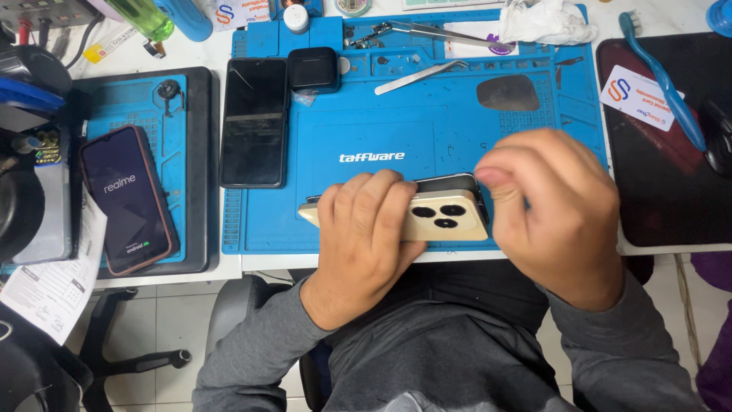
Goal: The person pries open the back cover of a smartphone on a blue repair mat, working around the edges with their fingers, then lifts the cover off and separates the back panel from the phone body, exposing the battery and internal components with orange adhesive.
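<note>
The left hand point(366, 229) holds a gold phone point(442, 217) with its back up. Its fingers point(374, 202) wrap over the phone's top and clamp it tight. You can see 3 round camera eyes just right of those fingers. The right hand point(557, 206) is at the phone's right end, with its fingers point(496, 172) curled close together, touching the top edge there. I cannot tell if they pinch something small. The phone sits over the near edge of a blue mat point(381, 130). Past the fingers lie 2 metal tweezers point(419, 76), and a black phone point(254, 122) lies to the left.
</note>
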A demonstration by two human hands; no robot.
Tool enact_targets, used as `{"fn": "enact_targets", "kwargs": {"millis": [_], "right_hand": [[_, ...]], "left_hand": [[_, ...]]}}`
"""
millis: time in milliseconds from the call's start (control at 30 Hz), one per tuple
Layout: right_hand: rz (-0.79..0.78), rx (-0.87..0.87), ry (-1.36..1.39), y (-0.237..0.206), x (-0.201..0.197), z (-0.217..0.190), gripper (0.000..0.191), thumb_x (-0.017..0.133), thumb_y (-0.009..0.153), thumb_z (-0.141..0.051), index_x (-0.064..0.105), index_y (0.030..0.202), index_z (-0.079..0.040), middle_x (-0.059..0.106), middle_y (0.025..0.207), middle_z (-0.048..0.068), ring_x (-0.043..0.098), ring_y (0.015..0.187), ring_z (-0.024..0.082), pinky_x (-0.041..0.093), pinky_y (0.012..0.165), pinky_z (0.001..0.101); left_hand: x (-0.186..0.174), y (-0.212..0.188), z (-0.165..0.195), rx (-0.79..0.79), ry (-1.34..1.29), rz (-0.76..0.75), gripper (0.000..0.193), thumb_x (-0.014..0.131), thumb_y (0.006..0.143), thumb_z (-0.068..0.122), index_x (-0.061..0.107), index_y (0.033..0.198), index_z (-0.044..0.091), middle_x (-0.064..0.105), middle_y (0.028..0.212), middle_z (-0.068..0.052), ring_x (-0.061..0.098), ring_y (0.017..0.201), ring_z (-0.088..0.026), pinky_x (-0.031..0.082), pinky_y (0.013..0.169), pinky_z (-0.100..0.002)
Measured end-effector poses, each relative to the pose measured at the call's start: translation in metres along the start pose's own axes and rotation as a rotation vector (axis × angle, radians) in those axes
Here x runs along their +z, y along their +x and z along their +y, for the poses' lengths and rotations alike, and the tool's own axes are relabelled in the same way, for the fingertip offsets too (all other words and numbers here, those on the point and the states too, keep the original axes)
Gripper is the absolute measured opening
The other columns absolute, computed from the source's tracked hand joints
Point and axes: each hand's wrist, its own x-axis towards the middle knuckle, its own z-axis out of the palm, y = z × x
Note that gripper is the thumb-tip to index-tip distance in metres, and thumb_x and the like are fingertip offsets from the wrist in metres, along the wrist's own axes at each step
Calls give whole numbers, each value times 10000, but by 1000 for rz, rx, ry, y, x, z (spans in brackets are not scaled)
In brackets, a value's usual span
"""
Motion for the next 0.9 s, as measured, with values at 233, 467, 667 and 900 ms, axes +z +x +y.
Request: {"fn": "enact_targets", "kwargs": {"millis": [233, 467, 667, 900], "right_hand": [[6, 218, 198, 11, 7, 22, 202, 593, 1057, 30, 583, 865, 90, 643, 923, 166, 614, 831, 230, 497, 772, 339], [-238, 474, 774, 7, 0, 26, 143, 578, 942, -4, 683, 1029, 41, 720, 983, 65, 696, 911, 97, 581, 850, 234], [-291, 377, 610, 10, 0, 21, 118, 671, 966, -1, 735, 1053, 45, 772, 942, 95, 743, 828, 109, 595, 744, 207], [-425, 230, 360, 23, -15, 24, 125, 762, 842, -43, 768, 955, 8, 781, 813, 68, 757, 709, 94, 586, 648, 207]], "left_hand": [[-2, 1, 2, -145, -221, 37, 796, 879, 743, 199, 446, 1388, 24, 508, 1332, -150, 519, 1237, -339, 386, 1067, -471], [3, 1, 2, -160, -221, 39, 788, 880, 739, 177, 451, 1386, 40, 515, 1331, -131, 523, 1232, -335, 391, 1071, -465], [4, -1, 1, -112, -172, 50, 795, 878, 739, 192, 449, 1388, 32, 503, 1335, -141, 525, 1224, -342, 394, 1055, -478], [4, -1, -2, 45, -10, 22, 653, 808, 835, 202, 501, 1377, 9, 521, 1354, -151, 525, 1228, -338, 404, 1025, -502]]}}
